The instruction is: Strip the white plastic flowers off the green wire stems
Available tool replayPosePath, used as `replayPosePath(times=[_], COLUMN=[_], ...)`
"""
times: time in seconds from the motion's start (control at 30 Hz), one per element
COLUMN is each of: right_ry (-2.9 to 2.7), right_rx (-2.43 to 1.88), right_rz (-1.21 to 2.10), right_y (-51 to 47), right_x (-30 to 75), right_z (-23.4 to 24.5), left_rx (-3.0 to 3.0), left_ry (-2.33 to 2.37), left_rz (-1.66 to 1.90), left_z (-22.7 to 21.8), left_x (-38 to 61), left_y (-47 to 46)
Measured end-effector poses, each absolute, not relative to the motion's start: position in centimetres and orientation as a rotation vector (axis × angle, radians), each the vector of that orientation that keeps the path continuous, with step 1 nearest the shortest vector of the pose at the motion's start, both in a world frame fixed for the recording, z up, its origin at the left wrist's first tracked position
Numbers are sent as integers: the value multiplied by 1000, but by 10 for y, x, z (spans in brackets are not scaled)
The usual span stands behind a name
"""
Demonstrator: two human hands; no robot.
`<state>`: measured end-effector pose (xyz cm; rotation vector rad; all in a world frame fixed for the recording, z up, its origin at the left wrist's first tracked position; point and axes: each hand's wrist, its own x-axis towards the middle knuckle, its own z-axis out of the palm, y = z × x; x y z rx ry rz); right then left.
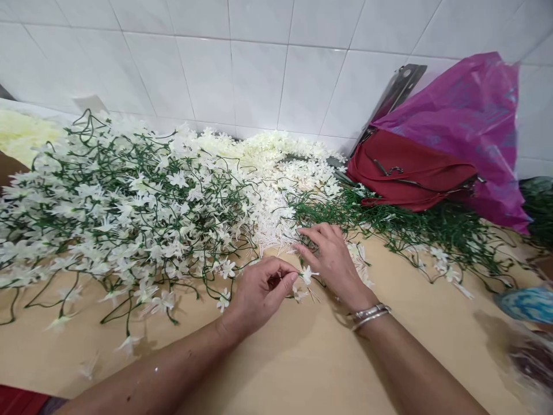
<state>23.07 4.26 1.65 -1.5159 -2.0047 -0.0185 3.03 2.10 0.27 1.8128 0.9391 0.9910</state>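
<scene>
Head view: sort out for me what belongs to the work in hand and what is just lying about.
Likely part of the work:
- white flower, at the left hand's fingertips
- heap of stemmed flowers
- pale blossoms behind the right hand
- green stems

Probably just lying about:
- red bag
- purple plastic bag
- blue patterned item, unclear what

Single head-worn view, forward and down over nearby tabletop (302,357), toward tiled wall (259,75)
</scene>
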Motion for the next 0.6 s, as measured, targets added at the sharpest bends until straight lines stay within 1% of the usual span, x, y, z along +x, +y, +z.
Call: replayPosePath(times=[0.17, 0.27, 0.43, 0.6], right_ry=[-2002, -1891, -1553, -1634], right_rx=[-1533, -1509, -1577, -1577], right_rz=[-134, -197, -119, -170], right_y=[43, 36, 29, 32], right_x=[233, 244, 262, 263], right_z=[15, 19, 29, 28], left_rx=[1926, 1904, 1869, 1850], left_ry=[945, 982, 1032, 1048], left_rz=[1023, 1054, 1039, 1060], left_z=[6, 5, 4, 5], left_x=[29, 28, 26, 26], left_y=[20, 20, 21, 24])
